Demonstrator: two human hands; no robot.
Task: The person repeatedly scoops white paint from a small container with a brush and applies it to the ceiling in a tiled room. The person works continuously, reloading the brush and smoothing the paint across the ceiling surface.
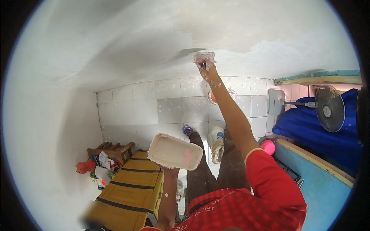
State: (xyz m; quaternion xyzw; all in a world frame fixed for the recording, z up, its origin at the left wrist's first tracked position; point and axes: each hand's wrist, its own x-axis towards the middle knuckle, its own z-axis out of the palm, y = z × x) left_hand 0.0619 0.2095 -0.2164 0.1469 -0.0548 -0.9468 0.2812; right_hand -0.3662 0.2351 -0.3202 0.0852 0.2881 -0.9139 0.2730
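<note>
My right hand [207, 70] is raised at arm's length against the white wall [127, 50]. Its fingers are closed around a plaster-smeared, pinkish putty spreader [202, 57], whose far edge meets the wall or lies very close to it. Around the spreader the wall shows patches of damp-looking and paler coating. At waist height, my left hand [169, 171] grips a shallow rectangular tub [169, 149] from below; most of its fingers are hidden by it. White residue coats the tub, with a pink smear at its right end.
Below is a splattered tiled floor [144, 92] with a round container [212, 97] and a white sack [216, 143]. A yellow cabinet [127, 181] and wooden stool [125, 150] stand left. On the right are a standing fan [328, 111], blue sheet [296, 123] and pink round object [268, 146].
</note>
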